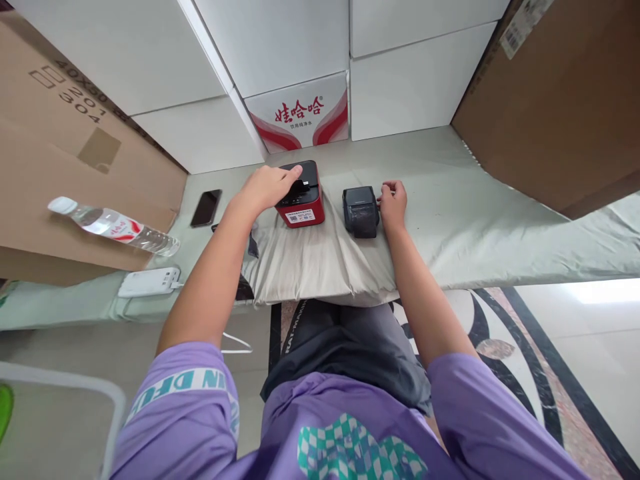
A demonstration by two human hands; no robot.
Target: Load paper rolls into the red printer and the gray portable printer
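Note:
A small red and black box-shaped device (303,208) with a white label sits on a cloth-covered table (450,227). My left hand (267,187) rests on its black top, fingers spread over the lid. Just to the right stands a small black device (360,212) with a clear front. My right hand (393,203) touches its right side with curled fingers.
A black phone (206,208) lies left of the red device. A water bottle (117,227) rests on a cardboard box (60,167). A white power strip (149,282) sits near the table's front edge. White cartons (300,113) line the back, a large brown box (560,107) stands right.

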